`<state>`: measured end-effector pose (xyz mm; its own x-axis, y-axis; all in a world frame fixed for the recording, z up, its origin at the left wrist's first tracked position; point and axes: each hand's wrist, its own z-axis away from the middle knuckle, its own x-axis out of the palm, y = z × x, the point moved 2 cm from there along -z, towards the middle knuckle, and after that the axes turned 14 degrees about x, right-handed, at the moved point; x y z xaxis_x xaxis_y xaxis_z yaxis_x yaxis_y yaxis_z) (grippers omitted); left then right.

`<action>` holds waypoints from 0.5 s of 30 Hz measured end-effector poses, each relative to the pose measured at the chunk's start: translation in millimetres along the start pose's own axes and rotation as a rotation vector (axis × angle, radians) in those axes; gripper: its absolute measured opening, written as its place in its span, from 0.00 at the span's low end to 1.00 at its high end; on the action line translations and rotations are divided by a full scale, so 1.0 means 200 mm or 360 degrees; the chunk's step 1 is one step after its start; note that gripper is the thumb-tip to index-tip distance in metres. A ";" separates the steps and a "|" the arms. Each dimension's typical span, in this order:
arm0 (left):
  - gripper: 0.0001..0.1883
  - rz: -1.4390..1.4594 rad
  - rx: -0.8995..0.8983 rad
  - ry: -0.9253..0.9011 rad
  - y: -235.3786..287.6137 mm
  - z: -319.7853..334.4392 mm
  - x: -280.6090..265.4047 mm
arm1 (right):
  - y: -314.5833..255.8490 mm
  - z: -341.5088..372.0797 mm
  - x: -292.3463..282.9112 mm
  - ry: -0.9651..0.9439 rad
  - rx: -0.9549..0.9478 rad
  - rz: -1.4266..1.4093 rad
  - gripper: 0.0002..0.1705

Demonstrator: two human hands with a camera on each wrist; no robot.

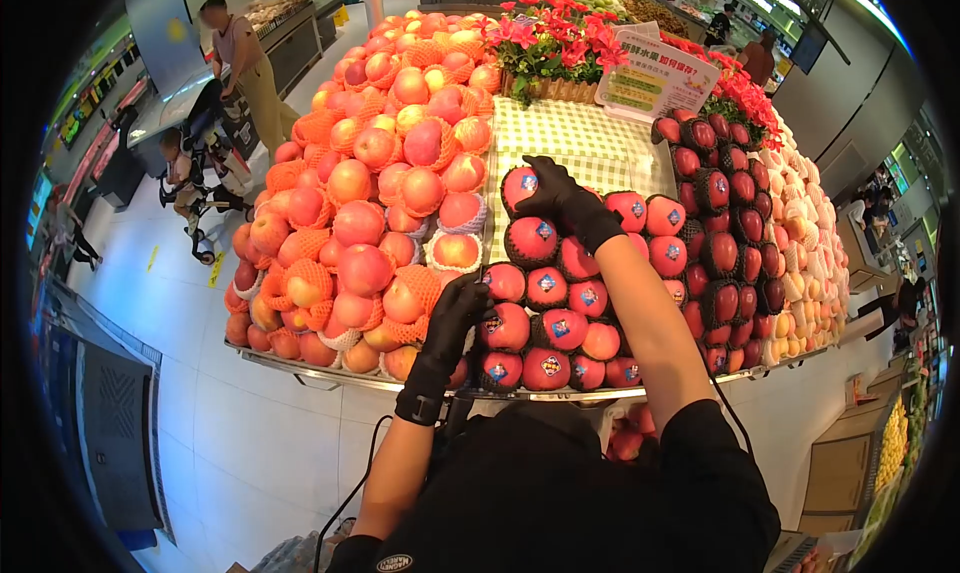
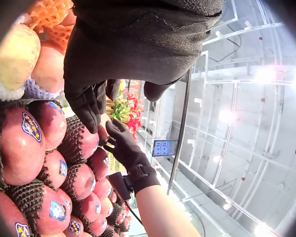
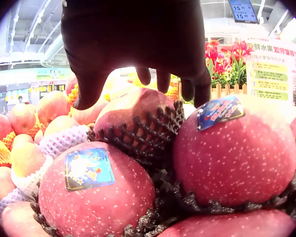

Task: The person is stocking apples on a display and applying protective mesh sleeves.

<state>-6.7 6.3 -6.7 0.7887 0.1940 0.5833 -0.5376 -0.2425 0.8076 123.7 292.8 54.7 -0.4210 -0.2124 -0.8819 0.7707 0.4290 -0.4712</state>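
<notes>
In the head view, my black-gloved right hand grips a red apple at the back left corner of the stickered apples, thumb and fingers on opposite sides. The right wrist view has this hand over the apple, which sits in black foam net. My gloved left hand is beside the front left of these apples, near one with a sticker. Its fingers bend loosely downward in the left wrist view, the hand holding nothing visible, fingertips close to a netted apple.
Orange-netted apples are heaped on the left, dark red apples on the right. Behind the stickered apples lies a checkered cloth, with red flowers and a sign beyond. A person stands by a stroller at left.
</notes>
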 end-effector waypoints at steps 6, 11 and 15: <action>0.14 0.0001 0.0021 0.0036 0.01 -0.03 -0.03 | 0.07 0.15 -0.10 0.0344 0.0042 -0.0608 0.30; 0.15 -0.0017 0.0081 0.0093 0.00 -0.08 -0.04 | 0.11 0.42 -0.20 0.0483 0.0293 -0.0881 0.14; 0.19 -0.0106 0.0217 0.0072 -0.07 -0.14 -0.11 | 0.14 0.70 -0.21 0.0430 0.0493 -0.0980 0.18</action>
<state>-24.4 31.5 -29.2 0.8054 0.2558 0.5346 -0.4366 -0.3540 0.8271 230.7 190.2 76.9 -0.8930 -0.0937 -0.4402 0.4398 0.0258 -0.8977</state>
